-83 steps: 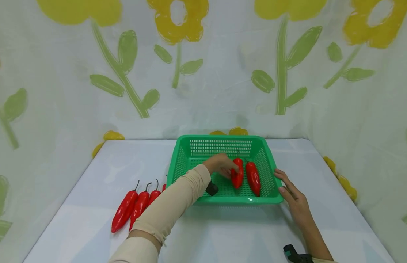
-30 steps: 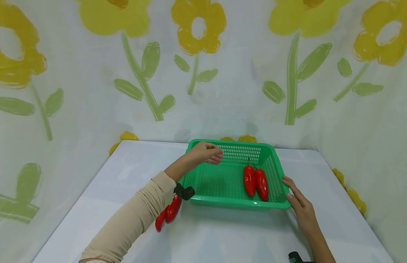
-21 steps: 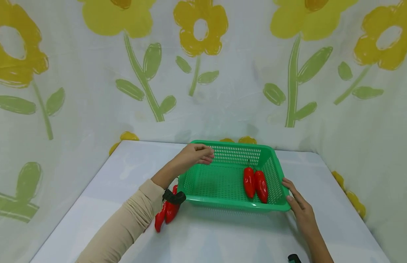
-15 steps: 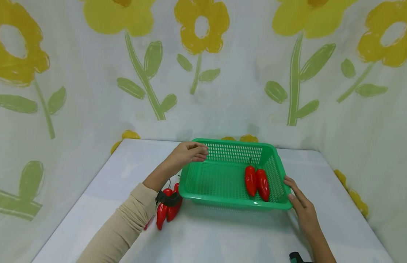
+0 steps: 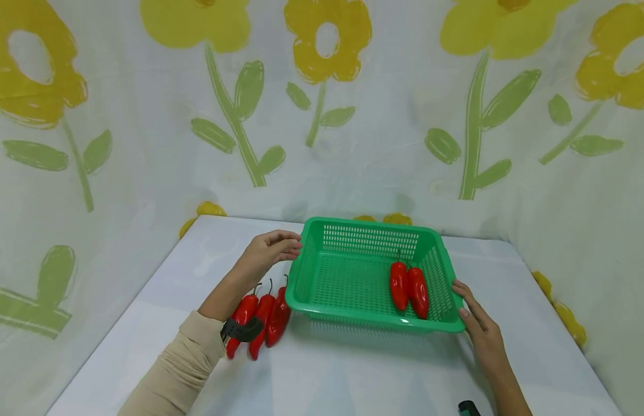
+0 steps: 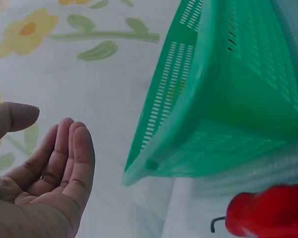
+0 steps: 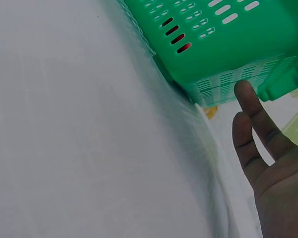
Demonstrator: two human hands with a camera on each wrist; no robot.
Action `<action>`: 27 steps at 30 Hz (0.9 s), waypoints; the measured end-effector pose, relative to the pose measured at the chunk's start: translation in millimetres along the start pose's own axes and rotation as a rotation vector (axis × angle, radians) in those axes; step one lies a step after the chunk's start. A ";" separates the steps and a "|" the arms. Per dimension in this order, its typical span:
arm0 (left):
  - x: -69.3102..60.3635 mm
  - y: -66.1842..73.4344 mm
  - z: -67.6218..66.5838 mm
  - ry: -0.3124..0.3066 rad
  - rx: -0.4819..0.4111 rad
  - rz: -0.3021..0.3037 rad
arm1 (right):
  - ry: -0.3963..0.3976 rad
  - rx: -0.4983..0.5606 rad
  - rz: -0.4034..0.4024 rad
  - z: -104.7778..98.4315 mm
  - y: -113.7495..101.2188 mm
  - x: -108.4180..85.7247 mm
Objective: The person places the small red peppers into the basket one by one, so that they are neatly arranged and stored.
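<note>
In the head view, a green plastic basket [image 5: 374, 318] stands on the table with two red chili peppers [image 5: 399, 286] side by side near its right wall. My left hand [image 5: 265, 254] hovers just off the basket's left rim, fingers loosely bent and thumb apart; the left wrist view shows its palm with nothing in it. Three more red chili peppers [image 5: 263, 316] lie left of the basket, partly behind the left wrist. My right hand [image 5: 483, 332] touches the basket's right rim near the front corner with fairly straight fingers.
A white table [image 5: 363, 375] bears everything. Behind and beside it hangs a pale cloth [image 5: 384, 173] with yellow flowers and green leaves. A black strap device [image 5: 244, 329] sits on the left wrist, above the loose peppers.
My left hand has let go of a chili pepper inside the basket and moved left, out past the left rim. The right hand stays at the right rim. The head view has shifted slightly.
</note>
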State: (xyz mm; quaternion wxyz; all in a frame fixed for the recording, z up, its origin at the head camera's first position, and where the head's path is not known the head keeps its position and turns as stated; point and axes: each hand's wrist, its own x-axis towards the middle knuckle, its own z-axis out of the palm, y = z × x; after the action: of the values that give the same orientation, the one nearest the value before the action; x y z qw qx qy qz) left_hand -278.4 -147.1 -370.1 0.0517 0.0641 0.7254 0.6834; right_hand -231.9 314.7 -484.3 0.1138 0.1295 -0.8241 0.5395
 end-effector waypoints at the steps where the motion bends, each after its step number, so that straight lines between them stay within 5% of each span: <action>1: -0.5 -2.5 -1.5 0.009 0.000 -0.002 | 0.002 0.002 0.006 -0.4 -0.1 -0.6; 27: -43.3 -59.3 -40.4 0.240 0.032 0.069 | 0.007 -0.006 -0.020 0.0 -2.2 -1.5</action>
State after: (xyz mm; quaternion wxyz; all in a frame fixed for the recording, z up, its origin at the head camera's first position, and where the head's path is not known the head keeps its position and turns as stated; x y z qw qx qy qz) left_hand -243.7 -197.4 -427.4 -0.0603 0.0075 0.7345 0.6759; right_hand -229.7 314.0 -482.9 0.1224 0.1354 -0.8241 0.5362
